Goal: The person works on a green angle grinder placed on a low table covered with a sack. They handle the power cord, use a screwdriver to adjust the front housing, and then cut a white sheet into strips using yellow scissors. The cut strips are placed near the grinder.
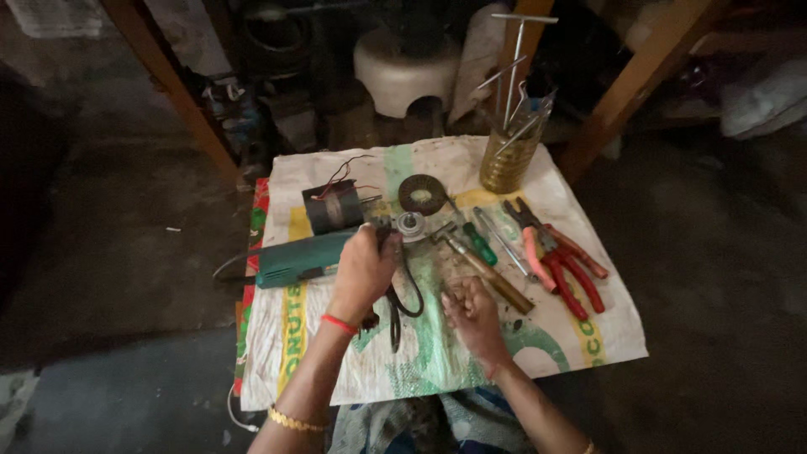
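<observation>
Head camera looks down: the green angle grinder [294,259] lies at the left on the woven sack [437,353], left hand [363,271] clamped around its head end, steadying it. Right hand [472,313] rests palm-up, fingers curled loosely apart, near the wooden-handled hammer [487,273]; red pliers [565,267] lie far right within reach.

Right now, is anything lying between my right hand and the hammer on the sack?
Nothing visible does. The right hand hovers open, palm up, just below the wooden-handled hammer, with only bare sack between them. The left hand grips the green angle grinder off to the side.
</observation>
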